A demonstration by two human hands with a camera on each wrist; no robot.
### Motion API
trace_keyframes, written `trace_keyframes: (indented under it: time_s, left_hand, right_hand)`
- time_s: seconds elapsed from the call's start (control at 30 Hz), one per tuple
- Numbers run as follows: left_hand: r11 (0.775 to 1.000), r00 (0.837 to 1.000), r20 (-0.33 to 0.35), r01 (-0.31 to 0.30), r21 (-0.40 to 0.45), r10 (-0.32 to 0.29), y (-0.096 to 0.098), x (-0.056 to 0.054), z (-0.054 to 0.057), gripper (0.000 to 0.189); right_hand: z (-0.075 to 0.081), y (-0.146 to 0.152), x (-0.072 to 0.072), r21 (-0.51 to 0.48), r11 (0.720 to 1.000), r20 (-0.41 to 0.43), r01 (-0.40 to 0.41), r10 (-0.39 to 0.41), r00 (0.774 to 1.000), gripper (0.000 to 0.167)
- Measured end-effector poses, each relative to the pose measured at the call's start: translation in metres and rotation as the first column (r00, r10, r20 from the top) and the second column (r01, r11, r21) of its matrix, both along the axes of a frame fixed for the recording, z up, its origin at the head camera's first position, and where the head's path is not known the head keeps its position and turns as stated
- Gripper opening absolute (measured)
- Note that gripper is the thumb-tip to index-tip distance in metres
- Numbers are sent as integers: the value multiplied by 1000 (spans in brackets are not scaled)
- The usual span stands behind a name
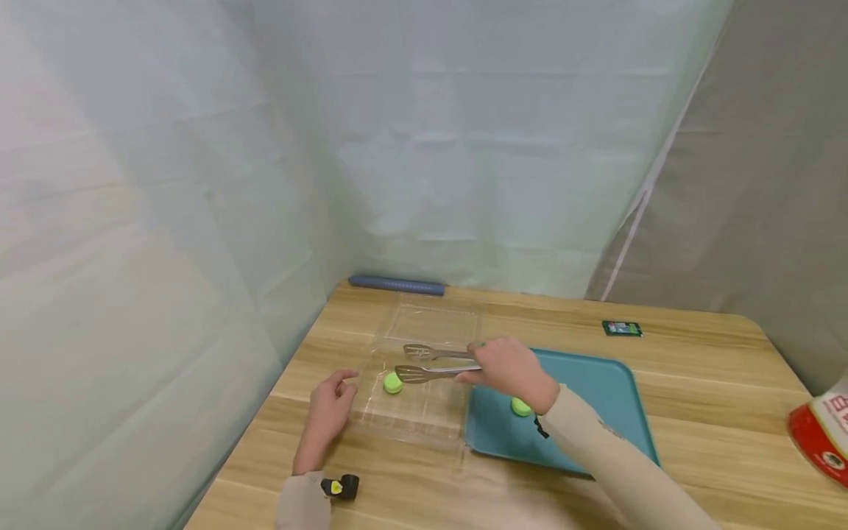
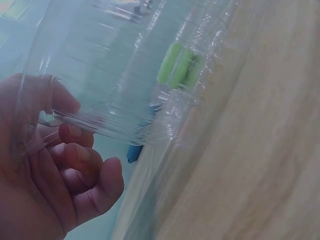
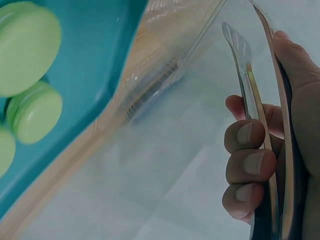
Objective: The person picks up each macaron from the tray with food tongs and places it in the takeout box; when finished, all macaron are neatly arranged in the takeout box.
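My left hand pinches the left edge of a clear plastic box between thumb and forefinger, its other fingers curled in the left wrist view. One green macaron lies inside the box, near that hand. My right hand grips metal tongs with slotted tips. The tongs' arms are spread apart over the box, with nothing between them; the nearer tip overlaps the macaron's edge in the head view. Under the right forearm, a teal tray holds several more green macarons, partly hidden by the arm in the head view.
A dark blue bar lies along the table's back edge, behind the box. Back right on the wooden table is a small dark green packet. A red and white container stands at the far right. Pale curtains hang around the table.
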State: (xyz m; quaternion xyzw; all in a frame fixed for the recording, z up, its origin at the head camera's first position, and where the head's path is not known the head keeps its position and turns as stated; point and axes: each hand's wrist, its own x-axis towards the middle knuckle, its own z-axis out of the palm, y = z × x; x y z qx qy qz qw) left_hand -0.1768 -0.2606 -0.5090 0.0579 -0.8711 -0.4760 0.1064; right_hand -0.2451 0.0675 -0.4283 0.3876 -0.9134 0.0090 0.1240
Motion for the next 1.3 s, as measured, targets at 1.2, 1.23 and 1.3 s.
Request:
trace_keyframes:
  time_s: [1.2,1.23,1.3]
  left_hand:
    - [1000,1000,-8,0,7,0,1,-2,-1,34]
    - [1000,1000,-7,1,7,0,0,-3,-2,34]
    - [1000,1000,-3,0,7,0,0,-3,-2,33]
  right_hand:
    - [12,94,17,-11,979,34,204,-203,979,51]
    - [12,96,17,-9,978,38,208,-208,977,51]
    - [11,99,18,-6,976,40,216,-216,976,52]
